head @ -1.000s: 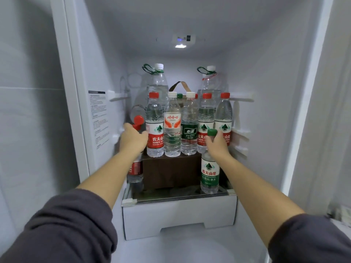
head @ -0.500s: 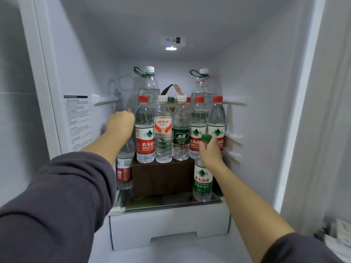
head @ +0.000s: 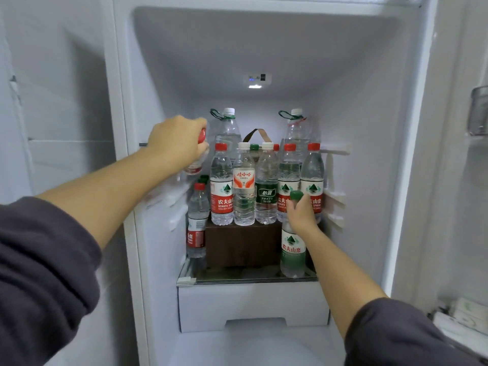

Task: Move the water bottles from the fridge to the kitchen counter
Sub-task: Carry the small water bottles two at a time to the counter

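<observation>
Gripping a red-capped bottle (head: 195,167) in the left hand (head: 177,141), fingers curled round its neck, and holding it far higher than half a second ago: clear of the glass shelf (head: 248,279), close to the fridge's left wall (head: 158,196). Keeping the right hand (head: 301,213) wrapped round the neck of a green-capped bottle (head: 292,249), as before, with that bottle upright on the shelf, just right of the brown box (head: 243,244). Exposing now a second red bottle (head: 196,228), upright on the shelf left of the box.

Hiding most of the lifted bottle behind the left hand: only a sliver of cap and the lower body showing, so cannot tell its tilt. Covering part of the two rightmost labels in the row of five bottles (head: 244,186) on the box with the right hand. Screening the two large jugs (head: 228,133) at the back behind that row. Cutting off a metal container (head: 478,112) at the frame's right edge.

Leaving open room above the caps up to the fridge ceiling; only narrow gaps between the outer bottles and the ribbed side walls. Ending the shelf front flush above a white drawer (head: 250,305).
</observation>
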Available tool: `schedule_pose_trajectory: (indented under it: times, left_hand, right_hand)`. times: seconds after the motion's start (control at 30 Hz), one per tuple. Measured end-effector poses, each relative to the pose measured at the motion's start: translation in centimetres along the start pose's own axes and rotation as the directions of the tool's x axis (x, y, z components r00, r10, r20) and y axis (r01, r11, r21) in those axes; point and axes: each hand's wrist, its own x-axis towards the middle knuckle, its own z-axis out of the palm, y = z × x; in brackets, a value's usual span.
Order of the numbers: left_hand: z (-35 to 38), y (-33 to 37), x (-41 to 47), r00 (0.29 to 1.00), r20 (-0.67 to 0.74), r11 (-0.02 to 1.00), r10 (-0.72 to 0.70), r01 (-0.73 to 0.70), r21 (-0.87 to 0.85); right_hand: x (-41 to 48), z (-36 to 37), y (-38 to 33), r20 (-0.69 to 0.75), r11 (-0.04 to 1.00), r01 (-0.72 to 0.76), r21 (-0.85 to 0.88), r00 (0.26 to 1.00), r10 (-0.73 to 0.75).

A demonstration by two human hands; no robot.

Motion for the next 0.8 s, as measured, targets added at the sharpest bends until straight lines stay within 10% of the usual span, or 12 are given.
schedule_pose_trajectory:
  times: [0.27, 0.8]
  left_hand:
    - [-2.3, 2.3, -0.5, 0.996, 0.085, 0.917, -0.037, 0.068, -0.394]
    - [10.9, 8.3, -3.2, 0.89, 0.456, 0.763, 0.001, 0.295, -0.575]
  right_hand:
    - [-0.3, -0.4, 0.1, 0.028, 0.998, -0.014, 0.065, 1.0, 0.012]
    - [0.2, 0.0, 0.5, 0.033, 0.997, 0.015, 0.072, 0.999, -0.018]
